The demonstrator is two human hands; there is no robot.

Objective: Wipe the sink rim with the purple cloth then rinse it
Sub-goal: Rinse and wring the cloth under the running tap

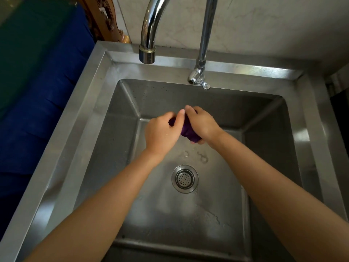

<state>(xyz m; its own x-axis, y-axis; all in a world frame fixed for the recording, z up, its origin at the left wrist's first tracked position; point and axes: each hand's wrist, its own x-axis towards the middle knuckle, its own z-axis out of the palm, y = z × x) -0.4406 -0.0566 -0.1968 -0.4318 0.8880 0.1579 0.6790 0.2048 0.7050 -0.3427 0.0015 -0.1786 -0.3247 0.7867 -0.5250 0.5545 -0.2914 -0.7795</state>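
Both my hands are over the middle of the basin, pressed together around the purple cloth (187, 129), which is bunched into a tight wad between them. My left hand (161, 132) curls over the cloth's near-left side, fingers closed on it, thumb tip up near the top of the wad. My right hand (202, 123) is wrapped over the cloth from the right, clenched on it, with the lower end of the fabric poking out under my palm. The cloth hangs clear of the sink (105, 87) floor, held above and behind the drain strainer (185, 179). A few drops and small wet rings sit on the steel between my hands and the drain. The curved tap spout (147, 53) ends above the rear rim; I can't make out any water running from it. A second, thinner faucet (200, 72) stands on the back rim to its right.
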